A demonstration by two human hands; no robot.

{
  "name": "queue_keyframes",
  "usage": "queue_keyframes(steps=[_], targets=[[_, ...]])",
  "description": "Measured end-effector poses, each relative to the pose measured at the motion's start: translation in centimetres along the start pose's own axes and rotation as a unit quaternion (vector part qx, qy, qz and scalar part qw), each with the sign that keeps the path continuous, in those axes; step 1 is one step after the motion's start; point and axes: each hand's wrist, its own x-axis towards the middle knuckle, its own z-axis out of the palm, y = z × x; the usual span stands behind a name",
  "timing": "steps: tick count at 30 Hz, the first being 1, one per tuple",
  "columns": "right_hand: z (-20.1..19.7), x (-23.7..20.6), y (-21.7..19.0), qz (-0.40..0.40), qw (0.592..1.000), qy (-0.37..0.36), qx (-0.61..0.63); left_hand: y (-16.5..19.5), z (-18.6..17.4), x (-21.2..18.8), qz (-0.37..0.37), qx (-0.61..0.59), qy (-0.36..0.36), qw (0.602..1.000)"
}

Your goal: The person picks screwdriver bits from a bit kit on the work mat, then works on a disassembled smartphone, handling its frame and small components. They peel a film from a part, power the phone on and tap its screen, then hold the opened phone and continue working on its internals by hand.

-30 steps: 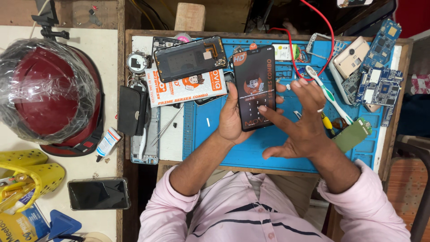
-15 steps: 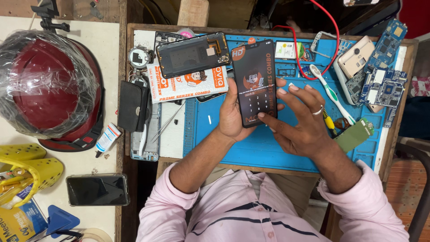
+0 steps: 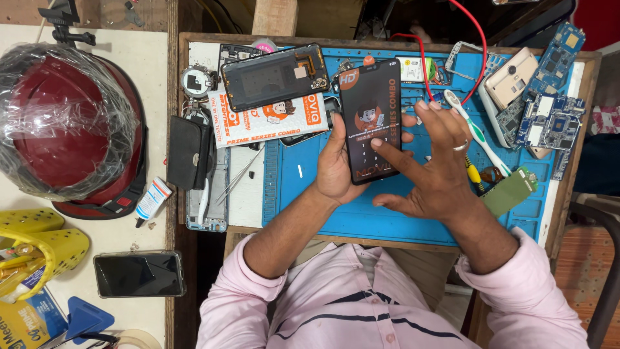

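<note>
**Phone held over the repair mat, forefinger now down on the screen**

Black smartphone (image 3: 371, 123) upright above the blue repair mat (image 3: 336, 213), screen lit with a picture and what looks like a number pad, though too small to read with certainty. Clasped from behind and along its 9 o'clock edge by the left hand (image 3: 336, 169), fingers wrapped round the body. Right hand (image 3: 434, 169) at 3 o'clock of the phone, spread and holding nothing; forefinger laid across the lower half of the glass, the other fingers fanned toward 12 o'clock.

Compared with a second ago: right hand then hovering with curled fingers just off the phone's 3 o'clock edge, now stretched flatter and moved inward to 9 o'clock, fingertip on the display. Phone tilted slightly less. Read as a shift from holding to pressing on the screen.

At 10 o'clock of the phone, a dark phone back frame (image 3: 274, 76) lying on a white and orange printed packet (image 3: 268, 123). At 2 o'clock, a white and green toothbrush (image 3: 475, 132); beyond it, at 2 o'clock, bare circuit boards (image 3: 549, 116). Far at 9 o'clock, a red helmet (image 3: 64, 129) wrapped in clear film.
</note>
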Motion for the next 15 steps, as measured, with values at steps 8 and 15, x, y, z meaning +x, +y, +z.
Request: queue_keyframes(steps=[8, 15], targets=[[0.0, -1.1, 0.3, -0.031, 0.999, 0.024, 0.024, 0.0, -0.3, 0.0, 0.004, -0.012, 0.0, 1.0], [0.4, -1.7, 0.4, -0.043, 0.999, 0.025, 0.015, -0.1, -0.6, 0.0, 0.013, -0.006, -0.003, 1.0]])
